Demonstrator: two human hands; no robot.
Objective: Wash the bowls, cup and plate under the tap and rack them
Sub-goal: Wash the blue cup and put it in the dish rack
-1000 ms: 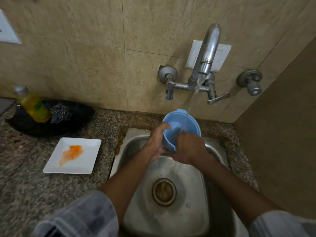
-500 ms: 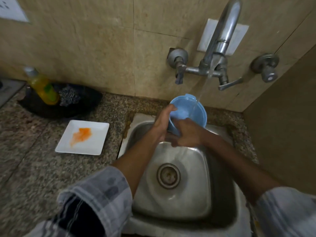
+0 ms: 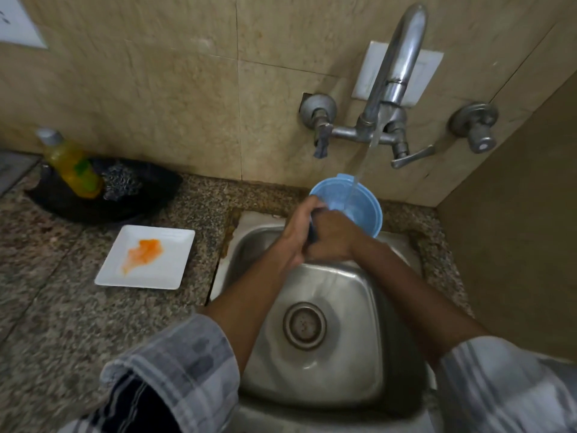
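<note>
- The blue bowl (image 3: 352,204) is up over the back of the sink (image 3: 337,276), right under the tap (image 3: 393,89).
- Water runs from the tap down into the bowl.
- The left hand (image 3: 296,232) is curled round the bowl's near edge and holds it.
- The right hand (image 3: 332,239) is bent onto the bowl's near side, right beside the left one. It looks like it is rubbing or gripping the bowl, but its fingers are hidden, so I cannot tell which.
- A second ago the bowl was held in about the same spot under the water. The two hands have moved closer and now press together.
- That tells me the bowl is still being washed. It is not ready for the rack yet.
- The white plate (image 3: 146,257) lies on the worktop (image 3: 56,323), left of the sink. It has an orange smear (image 3: 143,253) on it.
- The plate has not moved or been cleaned, so it still needs a wash.
- Behind the plate is a dark dish (image 3: 150,192) with a yellow soap bottle (image 3: 71,167) and a wire scrubber (image 3: 120,182) in it.
- I see no cup and no rack here.
- My guess is the job is still near its middle, with the plate and maybe more left to do.
- Wet bowls are slippery, so a firm hold is smart.
</note>
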